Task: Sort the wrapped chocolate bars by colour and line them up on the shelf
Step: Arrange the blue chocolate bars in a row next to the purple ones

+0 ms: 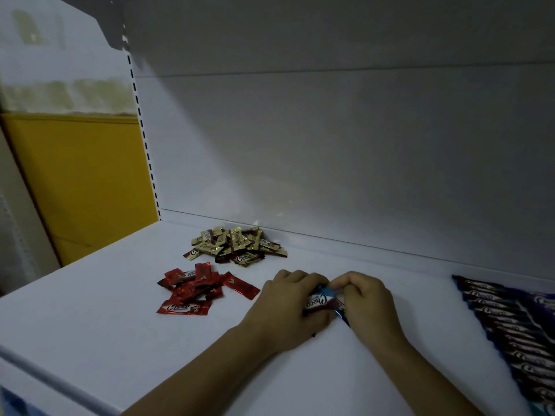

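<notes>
Left hand [286, 306], right hand [368, 301], fingers [350, 280] pinching

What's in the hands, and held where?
A blue bar, maybe several: left hand grips its left end, right hand its right end.

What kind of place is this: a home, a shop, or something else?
Probably a shop. The white shelf has a slotted upright post, as store racks do, and on it lie a gold pile, a red pile and a neat dark blue row of the same wrapped chocolate bar.

Red pile [192, 291] left; bar row [510, 331] right; shelf [120, 340] front seemingly free.
</notes>
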